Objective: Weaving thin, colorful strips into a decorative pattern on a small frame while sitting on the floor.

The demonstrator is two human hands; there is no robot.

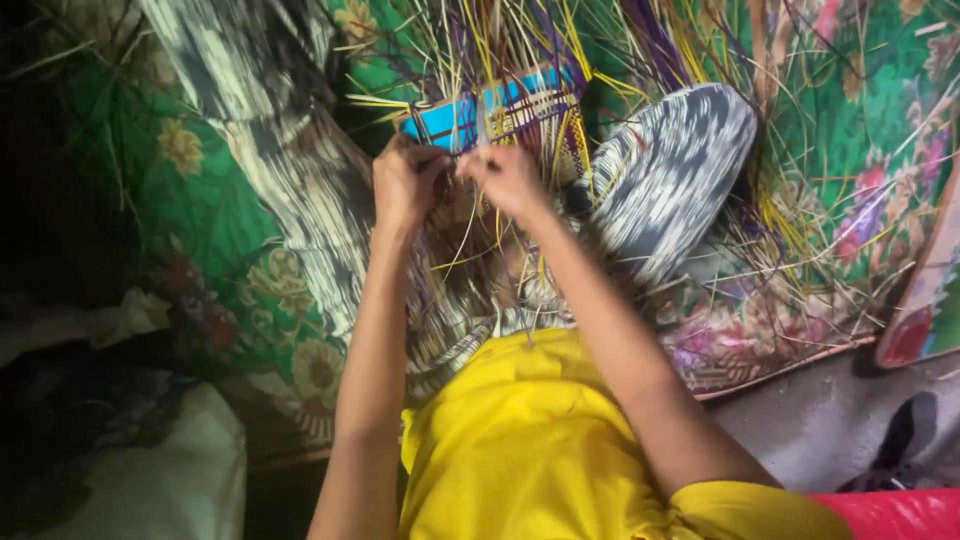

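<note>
Both grips pinching thin straw strands [470, 215] beside the woven basket [495, 110]; left hand [405, 185], right hand [508, 178], wrists bent inward

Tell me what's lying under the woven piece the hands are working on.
Under the woven piece are the person's legs in grey-and-white patterned cloth and a green floral mat strewn with loose strips. Both hands, left and right, cover its near edge, hiding what lies directly beneath.
</note>
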